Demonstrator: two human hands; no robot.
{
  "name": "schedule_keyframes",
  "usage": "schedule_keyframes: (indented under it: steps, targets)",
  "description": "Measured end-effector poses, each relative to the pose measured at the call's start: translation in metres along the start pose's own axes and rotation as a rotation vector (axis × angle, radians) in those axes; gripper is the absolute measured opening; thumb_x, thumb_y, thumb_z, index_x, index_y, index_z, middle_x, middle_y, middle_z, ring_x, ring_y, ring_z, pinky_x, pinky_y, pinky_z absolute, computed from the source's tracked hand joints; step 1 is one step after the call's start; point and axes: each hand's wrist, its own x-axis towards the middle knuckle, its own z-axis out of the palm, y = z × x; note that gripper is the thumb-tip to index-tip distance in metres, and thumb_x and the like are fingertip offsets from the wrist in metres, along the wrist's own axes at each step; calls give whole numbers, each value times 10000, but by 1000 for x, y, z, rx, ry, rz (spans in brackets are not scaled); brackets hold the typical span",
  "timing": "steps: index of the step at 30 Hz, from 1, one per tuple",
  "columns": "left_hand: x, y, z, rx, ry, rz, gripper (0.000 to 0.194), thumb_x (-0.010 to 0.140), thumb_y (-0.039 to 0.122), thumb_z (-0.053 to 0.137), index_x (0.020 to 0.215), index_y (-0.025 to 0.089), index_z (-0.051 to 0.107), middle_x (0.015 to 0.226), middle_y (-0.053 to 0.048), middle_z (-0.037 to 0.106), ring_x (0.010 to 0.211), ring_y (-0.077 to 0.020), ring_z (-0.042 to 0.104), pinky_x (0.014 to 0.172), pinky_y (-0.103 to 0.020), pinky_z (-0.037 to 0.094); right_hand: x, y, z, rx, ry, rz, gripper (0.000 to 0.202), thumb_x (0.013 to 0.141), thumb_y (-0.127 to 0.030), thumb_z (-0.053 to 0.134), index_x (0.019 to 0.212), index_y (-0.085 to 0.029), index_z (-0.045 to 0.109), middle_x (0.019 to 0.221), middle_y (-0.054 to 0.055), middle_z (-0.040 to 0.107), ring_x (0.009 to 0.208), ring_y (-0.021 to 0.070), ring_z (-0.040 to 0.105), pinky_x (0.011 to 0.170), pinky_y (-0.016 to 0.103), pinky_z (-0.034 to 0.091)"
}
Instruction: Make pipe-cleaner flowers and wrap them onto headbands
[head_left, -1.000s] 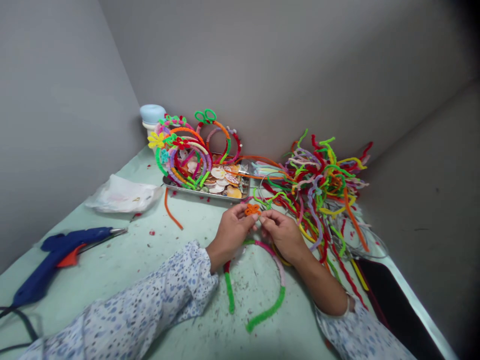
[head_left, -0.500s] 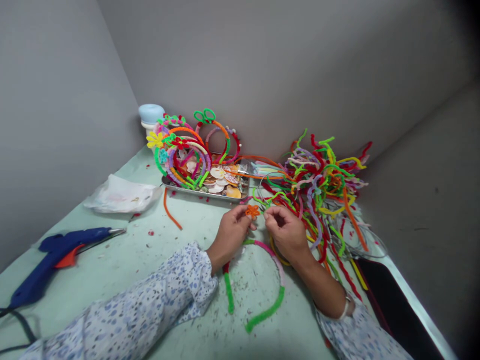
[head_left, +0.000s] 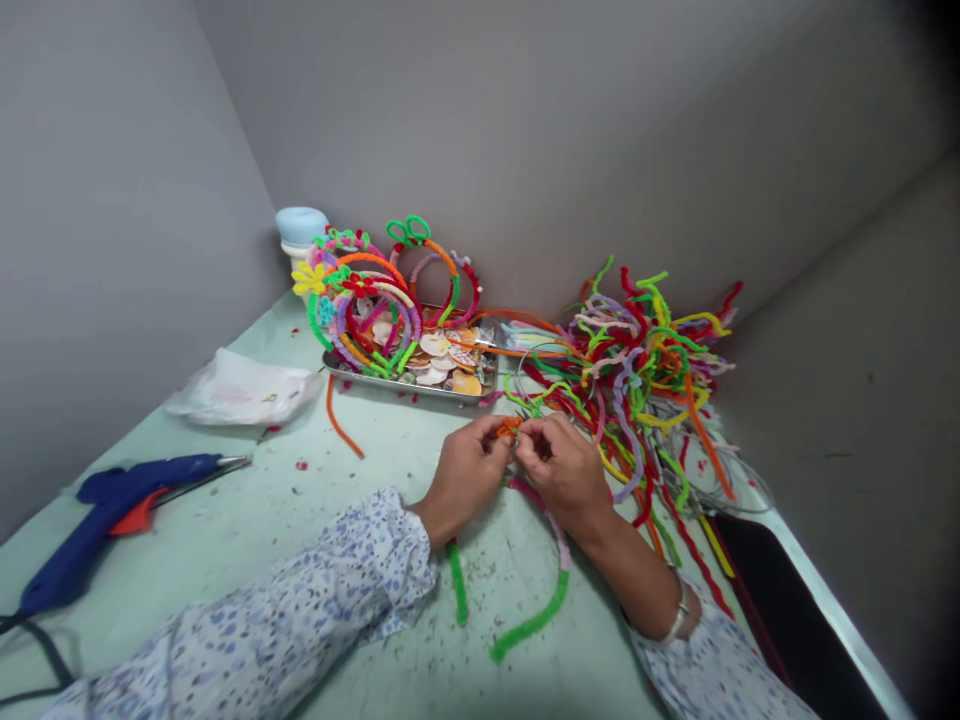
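An orange pipe-cleaner flower (head_left: 508, 428) is pinched in the fingers of my left hand (head_left: 466, 470). My right hand (head_left: 564, 465) is closed at the flower's right side, its fingertips close against it; what they hold there is too small to make out. Below both hands, a headband (head_left: 534, 632) wrapped in green, pink and red lies on the table, its upper part partly hidden by the hands.
A blue glue gun (head_left: 124, 515) and a plastic bag (head_left: 244, 388) lie at the left. Behind my hands is a metal tray (head_left: 420, 388) of shells with wrapped headbands (head_left: 379, 300). Loose pipe cleaners (head_left: 645, 350) pile up at the right, near a black object (head_left: 780, 590).
My right hand has moved left, so the fingertips of both hands now meet at the orange flower. More of the flower and of the headband's top is covered.
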Motion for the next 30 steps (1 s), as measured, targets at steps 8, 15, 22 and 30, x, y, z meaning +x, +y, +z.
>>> schedule_keyframes:
  steps: [8,15,22,30]
  targets:
    - [-2,0,1,-12,-8,-10,286,793,223,539,1041,188,676,952,-70,694,836,-177,620,774,-270,482,-1,0,0,-21,-21,10,86,810,-179,514,806,-190,599,783,31,614,666,141,567,626,251,438]
    - [-3,0,2,-49,-19,-30,284,808,230,532,1053,182,667,948,-71,699,833,-181,632,781,-282,491,-3,1,3,-23,-18,4,98,827,-177,494,825,-189,591,803,40,607,701,146,570,631,248,446]
    - [-3,4,2,-169,0,-92,226,801,273,550,950,176,689,928,-60,709,828,-175,643,732,-254,503,-4,-1,2,-33,-7,-30,105,843,-174,482,831,-193,585,802,43,604,721,151,569,649,253,449]
    - [-2,2,3,-164,28,-97,201,793,242,562,931,147,673,889,-69,714,776,-164,659,704,-252,515,-4,-2,3,-78,3,-66,99,841,-169,479,839,-192,575,806,48,614,738,158,578,670,265,449]
